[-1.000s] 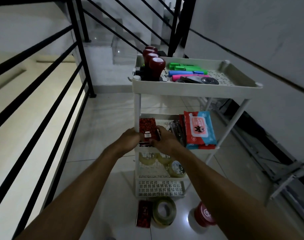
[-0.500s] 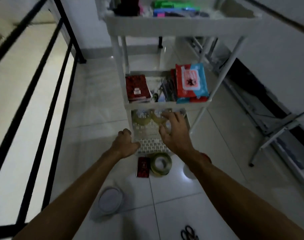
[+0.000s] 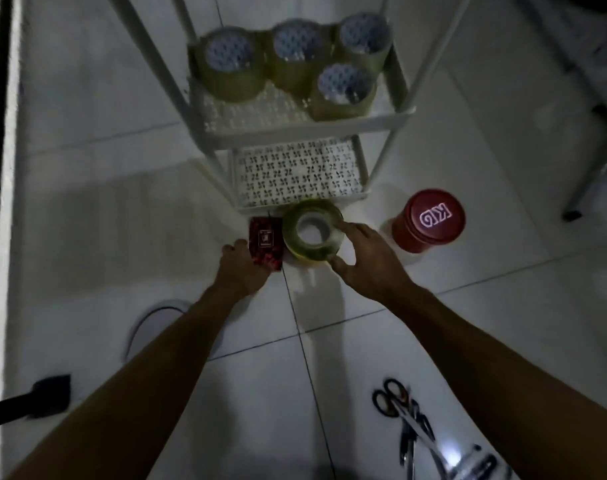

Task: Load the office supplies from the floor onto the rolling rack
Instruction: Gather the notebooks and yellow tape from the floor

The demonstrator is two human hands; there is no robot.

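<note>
Head view, looking down at a white tiled floor [image 3: 485, 341], dim light.

Rolling rack [image 3: 404, 114]: white, perforated shelves, upper centre of the frame. The upper visible shelf carries four tape rolls [image 3: 290, 60], clear-brownish, standing on their flat faces and packed close together. The lowest shelf sits just below it in the frame.

On the floor just below the rack's lowest shelf: a yellowish tape roll [image 3: 310, 230] lying flat, and touching its left side a small red packet [image 3: 266, 242], dark with a printed label.

Right hand [image 3: 367, 261]: grip around the yellowish tape roll, fingers curved over its right edge, thumb at the lower edge. The roll rests on the floor.

Left hand [image 3: 241, 268]: grip on the red packet, fingers curled at its left and lower edge; fingertips are hidden, so exact contact is unclear.

Red canister [image 3: 428, 221]: upright on the floor at centre right, near the right hand but apart from it, white lettering on the lid.

Scissors [image 3: 404, 420]: several pairs, lower right of the frame, on the floor; blurred.

A black railing post base [image 3: 51, 394] is at lower left.
</note>
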